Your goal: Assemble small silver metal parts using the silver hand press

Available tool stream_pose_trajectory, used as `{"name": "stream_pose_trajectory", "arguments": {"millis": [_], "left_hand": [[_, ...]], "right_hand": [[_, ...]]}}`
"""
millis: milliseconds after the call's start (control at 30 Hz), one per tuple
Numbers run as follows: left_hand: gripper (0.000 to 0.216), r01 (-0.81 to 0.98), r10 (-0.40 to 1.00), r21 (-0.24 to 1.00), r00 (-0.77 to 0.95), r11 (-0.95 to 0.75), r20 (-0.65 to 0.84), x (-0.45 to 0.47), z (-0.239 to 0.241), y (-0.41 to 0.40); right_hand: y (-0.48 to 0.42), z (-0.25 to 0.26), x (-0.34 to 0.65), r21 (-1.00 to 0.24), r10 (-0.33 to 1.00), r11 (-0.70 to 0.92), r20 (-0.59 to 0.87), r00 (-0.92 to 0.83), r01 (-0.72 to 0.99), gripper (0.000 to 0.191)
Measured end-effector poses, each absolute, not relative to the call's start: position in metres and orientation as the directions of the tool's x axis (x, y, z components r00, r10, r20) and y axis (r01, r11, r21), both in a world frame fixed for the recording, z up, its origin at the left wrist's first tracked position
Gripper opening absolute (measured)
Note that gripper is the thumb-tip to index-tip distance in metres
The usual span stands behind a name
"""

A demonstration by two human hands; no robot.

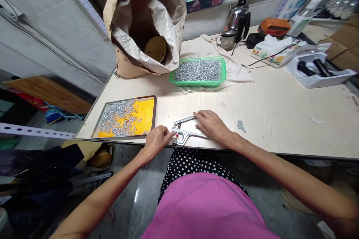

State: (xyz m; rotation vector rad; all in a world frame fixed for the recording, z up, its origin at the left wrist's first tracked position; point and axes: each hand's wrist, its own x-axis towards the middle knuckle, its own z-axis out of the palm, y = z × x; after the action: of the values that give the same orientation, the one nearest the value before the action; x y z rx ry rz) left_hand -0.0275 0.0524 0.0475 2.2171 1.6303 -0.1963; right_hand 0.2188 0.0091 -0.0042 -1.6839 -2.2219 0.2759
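A framed yellow tray (146, 112) at the table's (280, 115) left edge holds scattered small metal pins (117, 119). Behind it a brown sack (168, 15) gapes; beside that, a green basket (198, 83) is full of pins. At the front edge lies a silver hand press (187, 134). The left hand (156, 141) has its grip pinched at the head of the press, while the right hand (212, 125) lies flat and open on the upper handle. A kettle (237, 18) stands far back.

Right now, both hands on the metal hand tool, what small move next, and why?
Probably squeeze the hand tool shut with the right hand: it rests on the spread handles, while the left hand pinches at the tool's head.
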Motion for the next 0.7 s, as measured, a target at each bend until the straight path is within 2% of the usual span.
{"name": "stream_pose_trajectory", "arguments": {"millis": [167, 267, 333, 467, 533, 633, 700], "left_hand": [[0.034, 0.936, 0.843, 0.311, 0.296, -0.163, -0.45, -0.026, 0.034, 0.056], [0.025, 0.939, 0.798, 0.295, 0.313, -0.178, -0.515, -0.017, 0.031, 0.062], [0.021, 0.94, 0.781, 0.254, 0.332, -0.227, -0.529, -0.013, 0.032, 0.064], [0.019, 0.935, 0.782, 0.194, 0.354, -0.296, -0.513, -0.012, 0.037, 0.065], [0.022, 0.94, 0.789, 0.197, 0.342, -0.28, -0.51, -0.014, 0.036, 0.066], [0.03, 0.942, 0.776, 0.238, 0.33, -0.236, -0.537, -0.02, 0.031, 0.069], [0.033, 0.937, 0.794, 0.239, 0.345, -0.256, -0.5, -0.023, 0.027, 0.071]], "right_hand": [[-0.004, -0.011, 0.192, -0.404, 0.926, 0.367, 0.245, -0.288, 0.838, 0.032], [-0.011, -0.019, 0.183, -0.393, 0.914, 0.382, 0.293, -0.28, 0.837, 0.033], [-0.013, -0.025, 0.18, -0.347, 0.904, 0.383, 0.332, -0.27, 0.856, 0.032], [-0.009, -0.036, 0.174, -0.166, 0.866, 0.381, 0.409, -0.288, 0.909, 0.009], [-0.004, -0.04, 0.171, -0.091, 0.847, 0.354, 0.453, -0.278, 0.931, 0.013], [0.004, -0.045, 0.165, -0.081, 0.834, 0.304, 0.505, -0.224, 0.949, 0.017], [0.008, -0.047, 0.163, -0.103, 0.826, 0.301, 0.524, -0.206, 0.948, 0.019]]}}
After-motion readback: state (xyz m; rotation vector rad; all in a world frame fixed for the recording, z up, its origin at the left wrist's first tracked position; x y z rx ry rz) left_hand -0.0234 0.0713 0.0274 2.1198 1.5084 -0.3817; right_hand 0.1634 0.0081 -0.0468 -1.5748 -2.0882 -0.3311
